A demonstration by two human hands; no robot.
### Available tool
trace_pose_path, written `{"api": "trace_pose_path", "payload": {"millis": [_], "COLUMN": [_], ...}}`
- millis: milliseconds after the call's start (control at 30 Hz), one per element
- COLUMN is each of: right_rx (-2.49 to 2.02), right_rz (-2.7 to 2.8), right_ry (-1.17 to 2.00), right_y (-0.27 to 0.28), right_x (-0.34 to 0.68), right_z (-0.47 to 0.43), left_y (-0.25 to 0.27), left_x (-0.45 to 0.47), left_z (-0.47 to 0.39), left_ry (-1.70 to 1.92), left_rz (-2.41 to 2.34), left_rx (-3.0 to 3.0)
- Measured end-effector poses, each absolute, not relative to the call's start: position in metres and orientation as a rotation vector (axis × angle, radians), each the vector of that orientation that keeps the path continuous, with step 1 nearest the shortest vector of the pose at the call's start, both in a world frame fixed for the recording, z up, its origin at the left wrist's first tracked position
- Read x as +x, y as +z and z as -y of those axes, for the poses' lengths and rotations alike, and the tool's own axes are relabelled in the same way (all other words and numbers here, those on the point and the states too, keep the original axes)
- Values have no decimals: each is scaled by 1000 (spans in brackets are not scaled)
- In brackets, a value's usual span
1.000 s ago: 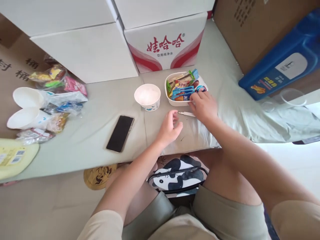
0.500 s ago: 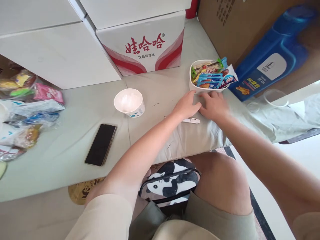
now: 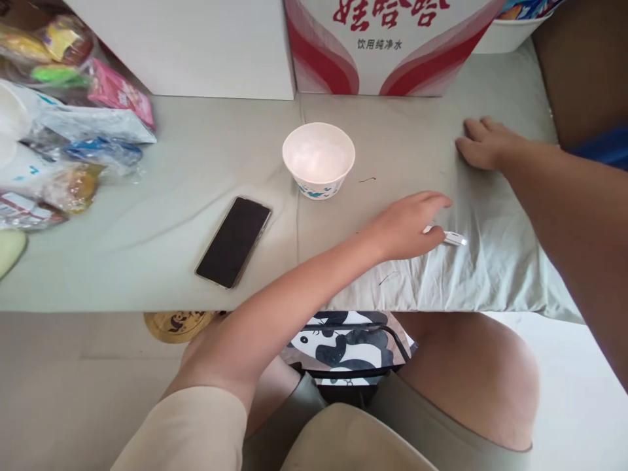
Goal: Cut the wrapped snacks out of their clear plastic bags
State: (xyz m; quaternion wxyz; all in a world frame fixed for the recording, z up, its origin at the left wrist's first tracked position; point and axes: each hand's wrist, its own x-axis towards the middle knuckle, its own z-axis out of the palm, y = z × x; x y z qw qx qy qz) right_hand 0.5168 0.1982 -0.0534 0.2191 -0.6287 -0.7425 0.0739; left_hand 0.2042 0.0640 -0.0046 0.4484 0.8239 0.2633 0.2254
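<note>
My left hand is over the cloth with thumb and forefinger apart, right at a slim white tool. The tool looks like a utility knife; its left part is hidden by the hand. Farther right, my right hand lies on the cloth with its fingers spread and nothing in them. A white paper bowl with blue print stands upright, left of both hands. At the top right is a white tub of packaged snacks, partly cut off by the frame edge.
A black phone lies left of the bowl. Wrapped snacks and a pink packet are at the far left. A white-and-red carton and a white box stand along the back. A brown carton is on the right.
The tub has moved back beside the red-and-white carton, and my right hand is off it. My left hand has come back to the white tool. The view has shifted.
</note>
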Motion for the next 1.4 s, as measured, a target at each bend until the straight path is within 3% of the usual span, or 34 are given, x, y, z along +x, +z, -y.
{"api": "trace_pose_path", "payload": {"millis": [100,367,500,700,1033,1400], "right_rx": [-1933,-1548,-1372,-1411,-1133,-1367], "right_rz": [2120,2224,2450,2704,2775,2454], "right_ry": [41,-278,-375,-42,140,297], "right_y": [-33,87,117,86,82,58], "right_x": [497,322,219,62,-158,-190], "right_z": [-166,-79,-81,-143,-227,-273], "left_y": [10,82,77,49,45,38], "left_x": [180,44,-25,-77,-103,-117], "left_z": [-51,-2,-5,-42,-67,-77], "left_ry": [664,1073,1444,1451,1425,1428], "left_rz": [-665,-762,-806,-745,-695,-591], "left_rx": [1934,1357,895,126,-116,-187]}}
